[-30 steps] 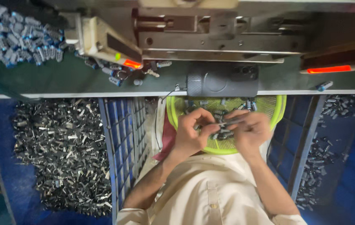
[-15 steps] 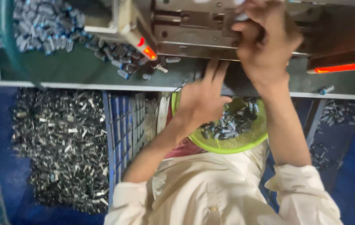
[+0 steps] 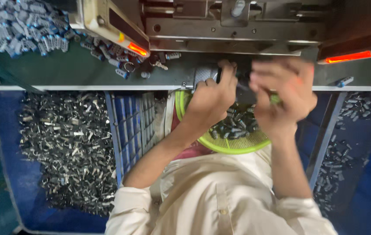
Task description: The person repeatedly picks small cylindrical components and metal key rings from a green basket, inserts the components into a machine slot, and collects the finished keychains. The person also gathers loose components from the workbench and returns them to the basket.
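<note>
My left hand (image 3: 211,98) reaches over a yellow-green bowl (image 3: 233,146) of small dark metal parts, its fingers curled around a ribbed grey knob (image 3: 204,74) at the bench's front edge. My right hand (image 3: 283,95) is blurred just right of it, over the bowl, fingers bent; whether it holds a part cannot be told. The bowl rests in my lap against my cream shirt. A grey metal machine (image 3: 237,26) stands on the bench above both hands.
Two orange lights (image 3: 137,48) (image 3: 349,56) glow on the machine. Loose small parts (image 3: 20,26) are heaped at the bench's top left. A blue crate (image 3: 131,126) and a big pile of metal pieces (image 3: 63,148) lie at the lower left; more pieces (image 3: 342,156) at the right.
My right hand has come down from the machine to just above the bowl. My left hand moved up from the bowl to the knob at the bench edge.
</note>
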